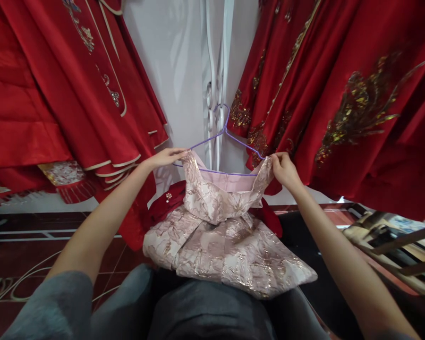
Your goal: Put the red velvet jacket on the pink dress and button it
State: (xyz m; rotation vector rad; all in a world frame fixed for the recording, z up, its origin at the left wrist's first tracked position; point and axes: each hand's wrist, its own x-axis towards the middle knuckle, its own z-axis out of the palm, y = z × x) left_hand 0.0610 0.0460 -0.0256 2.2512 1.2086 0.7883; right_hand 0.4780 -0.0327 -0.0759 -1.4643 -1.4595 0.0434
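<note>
A pink brocade dress (223, 236) with a metallic gold pattern hangs in front of me, its full skirt spread over my lap. Its shoulder straps sit on a thin purple wire hanger (207, 140), whose hook points up toward the white door. My left hand (169, 157) pinches the strap at the hanger's left end. At the opposite end, my right hand (284, 168) has thumb and fingers closed on the other strap. Behind the dress, dark red cloth (168, 203) with a small pearly ornament shows at the left.
Red embroidered garments hang on the left (67, 94) and right (333, 94). Between them stands a white door (170, 61) with curved trim. A white cable (21, 278) lies on the dark red tiled floor at left. A wooden rack (407, 250) stands at lower right.
</note>
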